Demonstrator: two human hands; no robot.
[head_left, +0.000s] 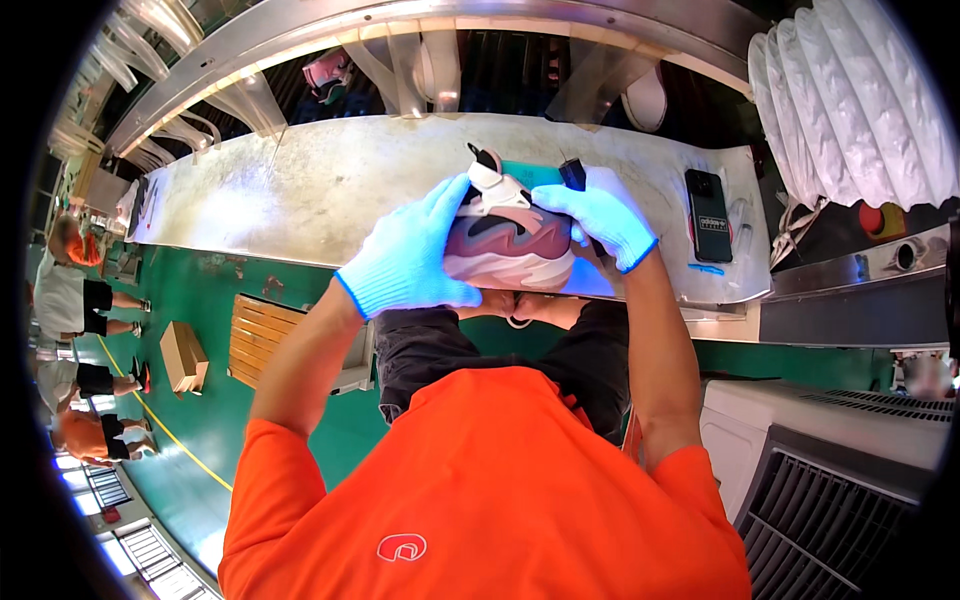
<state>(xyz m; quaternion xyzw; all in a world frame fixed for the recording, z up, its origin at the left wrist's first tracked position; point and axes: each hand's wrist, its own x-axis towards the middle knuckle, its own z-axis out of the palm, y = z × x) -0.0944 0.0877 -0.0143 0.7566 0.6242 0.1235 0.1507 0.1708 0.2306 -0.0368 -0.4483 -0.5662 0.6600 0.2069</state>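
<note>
Held over the near edge of the worktable is a chunky sneaker (510,245) in mauve, pink, grey and white, with a wavy white sole. My left hand (412,248), in a white knit glove with a blue cuff, wraps round its left end. My right hand (610,218), gloved alike, closes round a black handheld tool (573,174) that looks like a small flashlight; its thumb side touches the sneaker's upper. Blue-violet light falls by the table edge below that hand. Behind the sneaker shows a teal piece (528,177), partly covered.
A phone (709,215) and a blue pen (706,269) lie on the right of the pale worktable (300,190). Beyond its far edge runs a roller conveyor under clear plastic strips, carrying shoes. A white ribbed duct (850,100) hangs at right. Other people stand far left.
</note>
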